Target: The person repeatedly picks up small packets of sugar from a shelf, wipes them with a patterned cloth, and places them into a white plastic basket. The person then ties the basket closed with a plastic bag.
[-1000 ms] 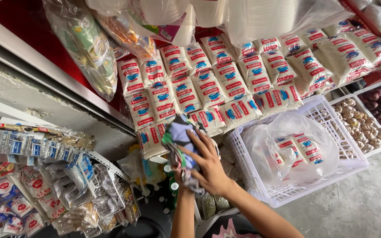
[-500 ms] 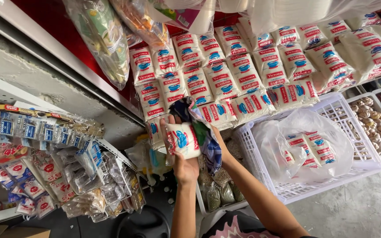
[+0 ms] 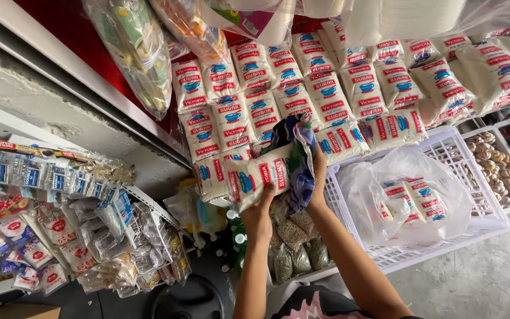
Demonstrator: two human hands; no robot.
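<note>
the white sugar packet [image 3: 259, 180] sat in front of the stacked sugar display [image 3: 326, 88], its long axis running left-right, tilted a little. your left hand [image 3: 259, 215] came up from below it and gripped its lower edge, fingers curled shut on the bag. your right hand [image 3: 319, 177], just right of the packet, pressed a blue patterned cloth [image 3: 299, 156] against it, fingers closed on the fabric. right of the packet stood a white plastic crate [image 3: 479, 177] holding a clear bag of packets [image 3: 411, 198].
</note>
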